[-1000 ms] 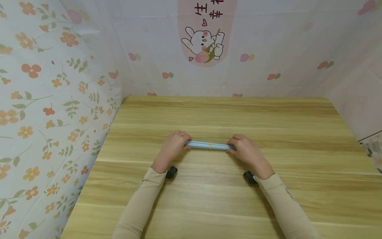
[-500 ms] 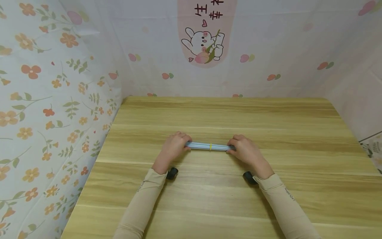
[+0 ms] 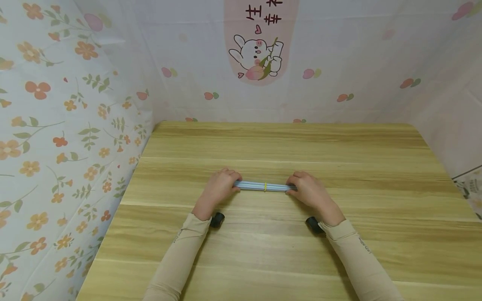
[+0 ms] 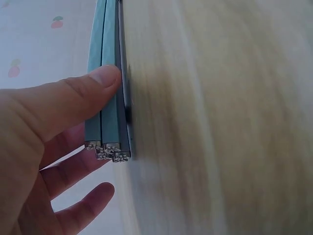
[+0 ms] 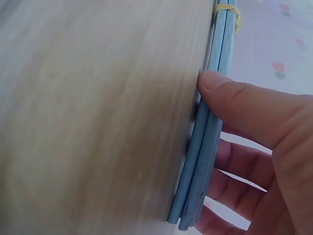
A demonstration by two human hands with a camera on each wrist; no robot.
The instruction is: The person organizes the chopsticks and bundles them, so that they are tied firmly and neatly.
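Observation:
A bundle of light blue chopsticks [image 3: 253,185] lies crosswise between the two hands, low over or on the table; I cannot tell which. A yellow rubber band [image 3: 265,187] circles it near the middle. The left hand [image 3: 221,187] pinches the thicker end, its thumb [image 4: 105,77] on the near side and fingers behind; silvery patterned caps [image 4: 108,151] show there. At the thinner end, the right hand [image 3: 309,190] pinches the sticks between thumb [image 5: 215,82] and fingers. The rounded tips [image 5: 183,226] stick out past that hand.
The wood-grain table [image 3: 263,251] spreads beneath both arms. Behind it hangs a pale printed cloth [image 3: 188,54], and a flowered cloth [image 3: 75,125] lines the left side. Black wrist devices [image 3: 217,220] sit at both sleeve cuffs.
Both hands and the chopstick bundle have shifted very slightly toward the person. The grip at each end looks the same.

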